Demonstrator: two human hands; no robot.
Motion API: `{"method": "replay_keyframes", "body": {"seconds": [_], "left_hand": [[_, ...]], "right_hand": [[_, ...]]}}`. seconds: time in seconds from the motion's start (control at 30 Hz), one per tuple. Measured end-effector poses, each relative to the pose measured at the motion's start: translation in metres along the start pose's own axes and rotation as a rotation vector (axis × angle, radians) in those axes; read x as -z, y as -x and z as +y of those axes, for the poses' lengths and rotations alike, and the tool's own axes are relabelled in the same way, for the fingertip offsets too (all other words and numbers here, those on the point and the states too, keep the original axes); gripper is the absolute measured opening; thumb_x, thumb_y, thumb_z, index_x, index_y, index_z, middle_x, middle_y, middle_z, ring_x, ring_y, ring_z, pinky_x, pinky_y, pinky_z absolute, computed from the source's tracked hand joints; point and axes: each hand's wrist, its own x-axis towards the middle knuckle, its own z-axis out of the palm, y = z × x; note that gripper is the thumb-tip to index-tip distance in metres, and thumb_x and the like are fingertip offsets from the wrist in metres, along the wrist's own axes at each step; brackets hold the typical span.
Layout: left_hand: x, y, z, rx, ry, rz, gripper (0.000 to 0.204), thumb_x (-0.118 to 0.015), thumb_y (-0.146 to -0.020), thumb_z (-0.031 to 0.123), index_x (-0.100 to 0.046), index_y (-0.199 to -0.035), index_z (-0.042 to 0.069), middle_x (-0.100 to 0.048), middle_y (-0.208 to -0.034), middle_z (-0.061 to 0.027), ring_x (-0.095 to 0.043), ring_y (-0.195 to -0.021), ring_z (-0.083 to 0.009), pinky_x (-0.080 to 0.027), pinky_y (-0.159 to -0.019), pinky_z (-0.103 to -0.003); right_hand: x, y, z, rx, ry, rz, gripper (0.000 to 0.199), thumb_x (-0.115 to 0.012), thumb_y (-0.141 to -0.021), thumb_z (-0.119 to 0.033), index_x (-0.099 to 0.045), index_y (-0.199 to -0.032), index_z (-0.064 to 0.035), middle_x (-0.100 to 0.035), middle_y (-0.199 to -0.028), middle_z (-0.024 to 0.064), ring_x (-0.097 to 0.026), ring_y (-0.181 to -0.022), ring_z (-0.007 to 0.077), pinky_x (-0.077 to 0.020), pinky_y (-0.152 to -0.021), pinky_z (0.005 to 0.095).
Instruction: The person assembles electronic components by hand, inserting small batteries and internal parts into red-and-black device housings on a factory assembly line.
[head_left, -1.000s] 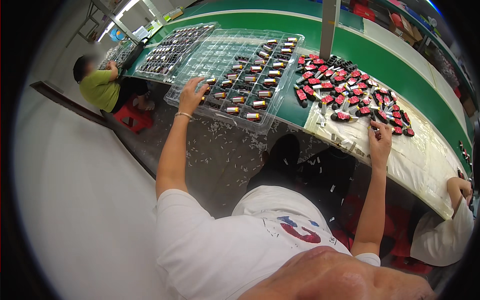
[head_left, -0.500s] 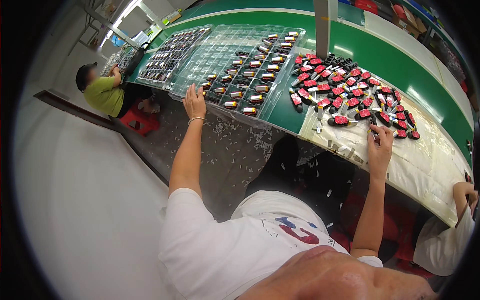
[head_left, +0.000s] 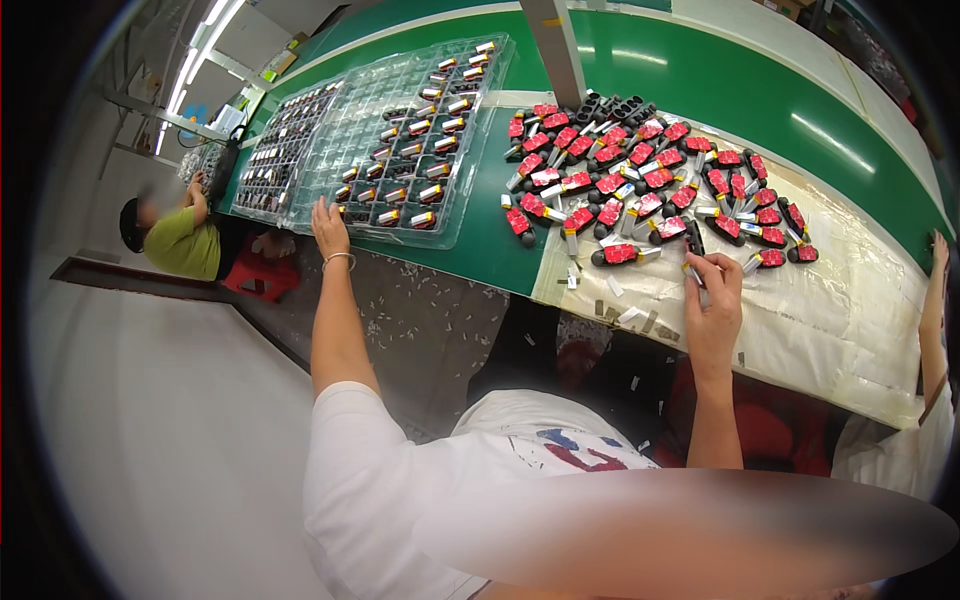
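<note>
Fingers stretched out, my left hand [head_left: 330, 232] is at the near edge of a clear plastic compartment tray [head_left: 345, 130]. Beside its fingertips lies a small device in a near compartment, partly hidden. My right hand [head_left: 715, 295] pinches a small black device [head_left: 694, 238] upright between thumb and fingers, at the near side of a pile. Small black devices with red faces and silver-and-yellow cylinders [head_left: 618, 254] make up that pile. Similar devices [head_left: 410, 150] fill the right-hand compartments of the tray.
A second filled tray [head_left: 275, 165] stands farther left on the green table [head_left: 485, 235]. Yellowed plastic sheeting [head_left: 820, 310] covers the right part. A grey post [head_left: 552, 50] rises behind the pile. A person in a yellow-green shirt [head_left: 183, 245] sits at left; another person's arm [head_left: 935, 310] shows at right.
The view has shifted, so table and trays appear farther left. My right hand still pinches the black device by the pile; my left stays at the tray's near edge. The right-hand person's arm now reaches farther out.
</note>
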Motion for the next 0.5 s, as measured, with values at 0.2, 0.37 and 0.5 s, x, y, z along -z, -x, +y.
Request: {"method": "replay_keyframes", "body": {"seconds": [0.2,0.37,0.5], "left_hand": [[0.012,-0.005,0.013,0.181,-0.132,0.015,0.053,-0.05,-0.097,0.034,-0.045,-0.136,-0.001,-0.046,-0.14,-0.0223,-0.039,-0.133,-0.037,-0.03,-0.111,-0.044],[0.035,0.001,0.073,0.254,0.002,0.188,0.061,-0.051,-0.098,0.038,-0.039,-0.139,-0.005,-0.04,-0.144,-0.0241,-0.037,-0.134,-0.0376,-0.029,-0.112,-0.044],[0.084,0.04,0.233,-0.135,0.646,-0.019,0.052,-0.052,-0.099,0.024,-0.037,-0.142,-0.001,-0.041,-0.146,-0.0184,-0.038,-0.136,-0.0294,-0.029,-0.112,-0.039]], "right_hand": [[0.0,0.0,-0.002,0.034,0.006,-0.039,0.027,-0.061,-0.083,0.005,-0.065,-0.109,-0.0036,-0.054,-0.106,0.0122,-0.059,-0.088,0.0251,-0.0478,-0.074,0.0345],[-0.002,0.001,-0.001,0.025,-0.031,-0.071,0.032,-0.059,-0.081,0.007,-0.065,-0.11,-0.005,-0.053,-0.105,0.0117,-0.059,-0.085,0.0244,-0.048,-0.07,0.0348],[0.006,0.001,0.001,-0.008,0.014,-0.035,0.033,-0.058,-0.08,0.007,-0.066,-0.11,-0.0059,-0.053,-0.106,0.0114,-0.059,-0.085,0.0242,-0.0476,-0.066,0.032]]}}
